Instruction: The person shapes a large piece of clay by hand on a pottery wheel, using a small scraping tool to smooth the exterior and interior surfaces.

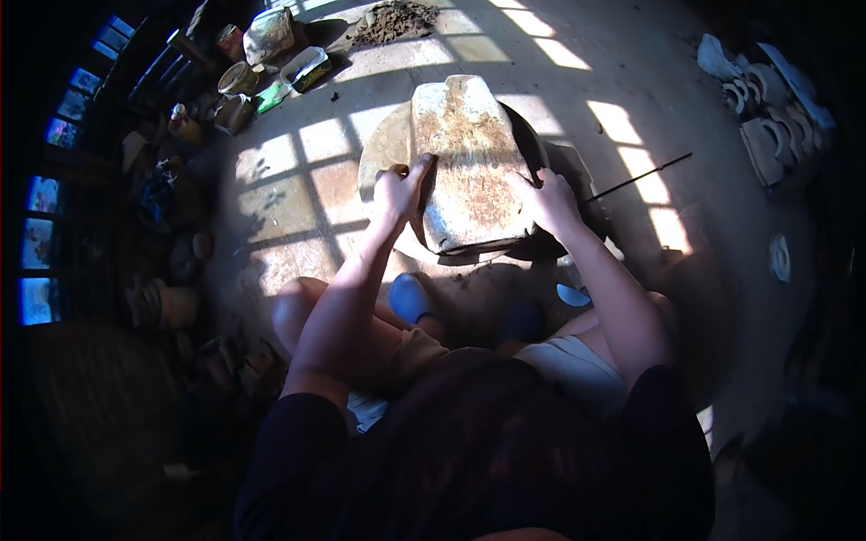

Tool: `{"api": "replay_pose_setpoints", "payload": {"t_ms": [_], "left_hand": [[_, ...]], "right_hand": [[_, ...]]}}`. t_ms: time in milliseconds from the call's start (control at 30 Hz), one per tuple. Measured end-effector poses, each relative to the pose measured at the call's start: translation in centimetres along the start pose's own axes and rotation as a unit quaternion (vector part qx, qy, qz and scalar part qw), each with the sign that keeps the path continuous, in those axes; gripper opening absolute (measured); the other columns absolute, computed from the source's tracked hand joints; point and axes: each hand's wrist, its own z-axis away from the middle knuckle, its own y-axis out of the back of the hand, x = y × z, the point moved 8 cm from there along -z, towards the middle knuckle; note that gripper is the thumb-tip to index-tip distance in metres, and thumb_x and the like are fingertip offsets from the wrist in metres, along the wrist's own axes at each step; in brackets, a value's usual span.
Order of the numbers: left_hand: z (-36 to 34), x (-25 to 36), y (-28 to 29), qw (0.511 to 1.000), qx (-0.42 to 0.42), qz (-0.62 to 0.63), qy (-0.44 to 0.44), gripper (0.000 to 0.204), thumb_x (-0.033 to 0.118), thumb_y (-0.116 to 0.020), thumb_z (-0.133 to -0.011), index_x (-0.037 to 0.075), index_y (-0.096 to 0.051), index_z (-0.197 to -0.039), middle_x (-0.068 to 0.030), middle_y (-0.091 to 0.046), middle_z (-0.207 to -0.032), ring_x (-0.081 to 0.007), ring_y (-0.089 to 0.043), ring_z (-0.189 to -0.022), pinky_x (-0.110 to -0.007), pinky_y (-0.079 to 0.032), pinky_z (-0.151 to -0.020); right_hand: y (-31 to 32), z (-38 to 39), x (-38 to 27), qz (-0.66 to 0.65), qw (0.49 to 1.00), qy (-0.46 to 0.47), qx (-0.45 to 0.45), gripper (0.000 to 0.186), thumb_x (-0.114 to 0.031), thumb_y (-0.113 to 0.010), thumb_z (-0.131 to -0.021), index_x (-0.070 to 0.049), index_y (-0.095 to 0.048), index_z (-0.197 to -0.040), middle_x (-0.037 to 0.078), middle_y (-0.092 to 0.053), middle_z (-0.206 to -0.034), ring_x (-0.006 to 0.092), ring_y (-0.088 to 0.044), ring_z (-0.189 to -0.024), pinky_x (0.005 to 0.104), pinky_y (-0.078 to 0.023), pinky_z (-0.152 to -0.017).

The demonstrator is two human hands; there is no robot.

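A large pale block (478,171), stained brown on top and tapering toward its far end, lies on a round disc (379,149) in front of me. My left hand (397,194) is closed on its left side, with the thumb along the top edge. On the opposite side my right hand (548,203) grips the block, its thumb on the upper face and its other fingers mostly hidden. The underside of the block is out of sight. Near my right shin, a light blue half-moon piece (572,295) lies on the floor.
Past the right hand, a thin dark rod (640,178) sticks out. Curved pale pieces (771,140) are stacked at the right. A crumbly brown heap (395,22) lies far ahead. At the far left are a tray (305,68), a round tub (238,79) and a bottle (184,124).
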Motion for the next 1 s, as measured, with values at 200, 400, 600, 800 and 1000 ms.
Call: {"api": "replay_pose_setpoints", "payload": {"t_ms": [200,400,600,800,1000], "left_hand": [[0.4,3.2,0.2,0.996,0.032,-0.075,0.025,0.089,0.071,-0.068,-0.090,-0.016,-0.074,-0.106,-0.0307,-0.077,-0.097,-0.0384,-0.076,-0.090,-0.045,-0.058,-0.084],[1.9,6.2,0.1,0.998,0.018,-0.055,0.016,0.094,0.071,-0.068,-0.088,-0.021,-0.071,-0.106,-0.0396,-0.073,-0.100,-0.0446,-0.075,-0.099,-0.045,-0.058,-0.089],[0.1,4.7,0.3,0.990,-0.108,0.082,0.029,0.057,0.046,-0.066,-0.101,-0.007,-0.075,-0.117,-0.0207,-0.078,-0.107,-0.0309,-0.075,-0.088,-0.038,-0.058,-0.084],[1.5,8.5,-1.6,0.871,-0.206,0.408,0.180,0.038,0.032,-0.074,-0.098,-0.001,-0.077,-0.115,-0.0158,-0.077,-0.101,-0.0251,-0.071,-0.077,-0.036,-0.057,-0.075],[0.5,7.7,0.3,0.877,-0.146,0.449,0.090,0.034,0.024,-0.080,-0.091,-0.006,-0.077,-0.108,-0.0152,-0.077,-0.095,-0.0204,-0.072,-0.074,-0.034,-0.058,-0.066]], "right_hand": [[-2.0,-3.4,3.5,-0.070,0.996,-0.053,-0.007,0.076,-0.060,-0.079,-0.088,0.011,-0.067,-0.113,0.014,-0.075,-0.087,0.0233,-0.075,-0.079,0.0367,-0.058,-0.073],[-3.0,-3.2,5.4,-0.144,0.975,-0.131,-0.104,0.092,-0.070,-0.080,-0.079,0.010,-0.070,-0.123,0.021,-0.074,-0.115,0.0262,-0.073,-0.104,0.0391,-0.056,-0.091],[-3.9,-2.6,1.3,-0.301,0.940,-0.072,-0.141,0.084,-0.066,-0.081,-0.082,0.007,-0.073,-0.124,0.020,-0.075,-0.123,0.0241,-0.074,-0.106,0.0393,-0.056,-0.094],[-1.7,-0.1,-2.9,-0.489,0.825,-0.111,-0.260,0.059,-0.041,-0.067,-0.100,0.004,-0.063,-0.139,0.017,-0.074,-0.127,0.0254,-0.074,-0.110,0.0390,-0.058,-0.099],[-1.4,-0.1,-3.7,-0.513,0.833,-0.058,-0.200,0.051,-0.030,-0.070,-0.097,0.008,-0.064,-0.132,0.019,-0.075,-0.120,0.0250,-0.076,-0.102,0.0375,-0.061,-0.092]]}}
